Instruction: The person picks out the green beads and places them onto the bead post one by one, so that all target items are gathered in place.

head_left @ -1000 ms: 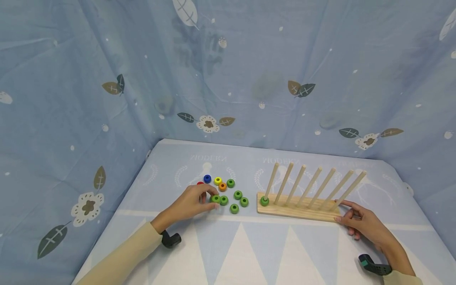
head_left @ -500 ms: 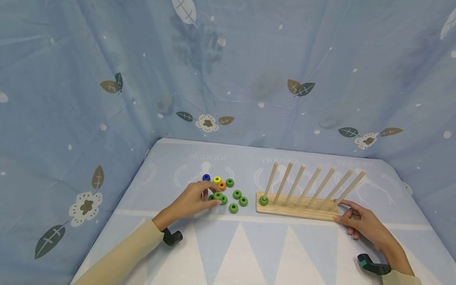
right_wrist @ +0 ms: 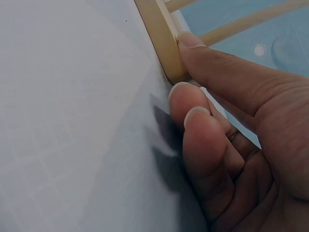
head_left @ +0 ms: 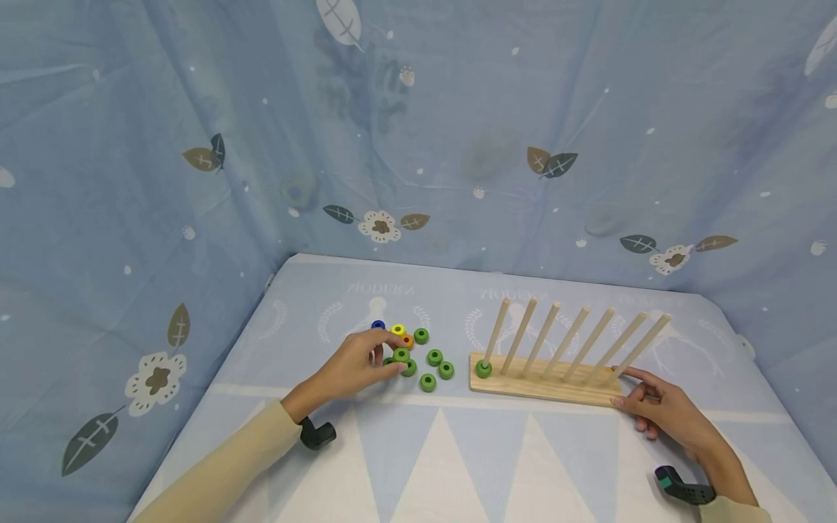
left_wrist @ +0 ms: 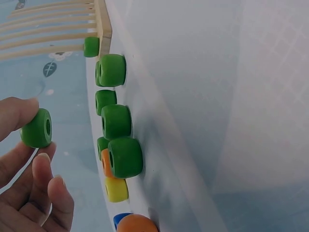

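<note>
My left hand [head_left: 356, 363] pinches a green bead [left_wrist: 36, 129] between thumb and finger, lifted over the other beads. The bead's hole shows in the left wrist view. At the right, my right hand [head_left: 676, 414] grips the right end of a wooden peg stand [head_left: 543, 388], its thumb [right_wrist: 193, 46] on the base's edge. The stand carries several upright pegs in a row. One green bead [head_left: 484, 369] sits at the foot of the leftmost peg; the other pegs are bare.
Loose green beads [head_left: 434, 357] lie on the table between my left hand and the stand. Behind them are an orange bead [head_left: 407, 341], a yellow bead [head_left: 397, 330] and a blue bead [head_left: 378, 325]. A patterned blue curtain [head_left: 458, 145] rises behind the table.
My left hand has raised a green bead from among the loose ones and shifted slightly right. The right hand stays at the end of the stand.
</note>
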Available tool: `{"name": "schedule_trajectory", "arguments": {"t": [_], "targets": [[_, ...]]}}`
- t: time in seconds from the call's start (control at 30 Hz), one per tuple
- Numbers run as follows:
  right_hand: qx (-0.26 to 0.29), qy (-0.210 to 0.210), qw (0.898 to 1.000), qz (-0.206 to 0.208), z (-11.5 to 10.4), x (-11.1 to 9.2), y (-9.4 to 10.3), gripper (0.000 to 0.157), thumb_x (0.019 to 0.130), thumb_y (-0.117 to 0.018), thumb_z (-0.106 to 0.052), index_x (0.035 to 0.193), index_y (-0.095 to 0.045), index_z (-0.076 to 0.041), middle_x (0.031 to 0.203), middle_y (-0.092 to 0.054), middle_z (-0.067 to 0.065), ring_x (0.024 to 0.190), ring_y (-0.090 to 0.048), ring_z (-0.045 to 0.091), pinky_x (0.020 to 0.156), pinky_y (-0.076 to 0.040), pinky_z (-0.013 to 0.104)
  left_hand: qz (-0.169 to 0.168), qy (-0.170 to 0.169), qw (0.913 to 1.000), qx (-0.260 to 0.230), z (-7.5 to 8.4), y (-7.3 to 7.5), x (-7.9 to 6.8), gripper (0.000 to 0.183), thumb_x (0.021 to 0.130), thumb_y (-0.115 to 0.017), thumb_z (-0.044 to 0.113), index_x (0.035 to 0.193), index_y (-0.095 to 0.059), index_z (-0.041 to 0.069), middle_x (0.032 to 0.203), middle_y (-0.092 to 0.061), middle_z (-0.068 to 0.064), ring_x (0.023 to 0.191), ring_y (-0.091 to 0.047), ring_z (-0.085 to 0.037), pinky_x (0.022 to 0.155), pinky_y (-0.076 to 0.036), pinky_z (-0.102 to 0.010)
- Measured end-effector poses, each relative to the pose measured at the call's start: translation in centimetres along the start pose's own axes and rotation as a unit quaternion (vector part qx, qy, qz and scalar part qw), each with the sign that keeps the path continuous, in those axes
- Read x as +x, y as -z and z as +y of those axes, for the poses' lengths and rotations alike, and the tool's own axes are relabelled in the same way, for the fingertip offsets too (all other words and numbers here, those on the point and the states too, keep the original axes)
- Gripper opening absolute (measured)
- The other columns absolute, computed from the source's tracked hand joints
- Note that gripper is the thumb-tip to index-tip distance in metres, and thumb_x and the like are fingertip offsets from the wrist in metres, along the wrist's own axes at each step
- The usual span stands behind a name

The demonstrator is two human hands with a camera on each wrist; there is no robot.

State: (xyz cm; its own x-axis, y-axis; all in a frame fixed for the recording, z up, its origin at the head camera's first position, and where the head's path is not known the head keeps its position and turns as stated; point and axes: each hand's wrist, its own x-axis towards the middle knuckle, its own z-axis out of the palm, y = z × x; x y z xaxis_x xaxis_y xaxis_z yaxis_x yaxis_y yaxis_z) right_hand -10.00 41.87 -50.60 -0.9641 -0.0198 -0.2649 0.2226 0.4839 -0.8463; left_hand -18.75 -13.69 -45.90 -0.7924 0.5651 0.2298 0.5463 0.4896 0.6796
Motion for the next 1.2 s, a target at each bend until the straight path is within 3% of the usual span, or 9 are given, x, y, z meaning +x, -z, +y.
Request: {"name": "schedule_trajectory", "arguments": {"t": [0.23,0.43,0.73,1.2], "targets": [[-0.001,0.005,1.000,0.001,0.0,0.0,0.1,0.080,0.097,-0.075,-0.025,0.157,-0.029,0.001,0.086,-0.059,0.014,0.055,-0.055,0.016,0.049,-0.053,0.036,0.011,0.000,0.9999,0.008,0.2,-0.1,0.2,0.035,0.089,-0.084,0.024,0.121,-0.073,0.012,0.106,-0.069,0.011,0.073,-0.057,-0.010,0.059,-0.044,-0.026],[0.000,0.008,1.000,0.000,-0.1,0.0,0.1,0.080,0.097,-0.075,-0.025,0.157,-0.029,0.002,0.084,-0.058,0.014,0.055,-0.055,0.016,0.048,-0.053,0.037,0.027,-0.008,0.9996,0.007,0.4,-0.1,0.5,0.035,0.087,-0.086,0.023,0.120,-0.073,0.019,0.105,-0.069,0.011,0.071,-0.056,-0.008,0.058,-0.043,-0.025],[0.004,0.002,1.000,0.000,-0.1,0.0,0.1,0.080,0.097,-0.075,-0.025,0.157,-0.028,0.002,0.086,-0.058,0.014,0.054,-0.054,0.016,0.049,-0.053,0.036,0.042,-0.022,0.9989,-0.006,0.5,0.0,0.8,0.037,0.086,-0.087,0.021,0.118,-0.073,0.010,0.104,-0.070,0.010,0.069,-0.054,-0.007,0.055,-0.041,-0.025],[0.007,0.002,1.000,-0.003,-0.1,0.0,0.1,0.081,0.097,-0.074,-0.026,0.158,-0.028,0.000,0.087,-0.058,0.014,0.055,-0.054,0.017,0.050,-0.053,0.036,0.045,-0.031,0.9985,-0.003,1.0,-0.3,1.4,0.033,0.088,-0.085,0.024,0.117,-0.073,0.013,0.105,-0.069,0.011,0.069,-0.054,-0.008,0.054,-0.043,-0.026]]}}
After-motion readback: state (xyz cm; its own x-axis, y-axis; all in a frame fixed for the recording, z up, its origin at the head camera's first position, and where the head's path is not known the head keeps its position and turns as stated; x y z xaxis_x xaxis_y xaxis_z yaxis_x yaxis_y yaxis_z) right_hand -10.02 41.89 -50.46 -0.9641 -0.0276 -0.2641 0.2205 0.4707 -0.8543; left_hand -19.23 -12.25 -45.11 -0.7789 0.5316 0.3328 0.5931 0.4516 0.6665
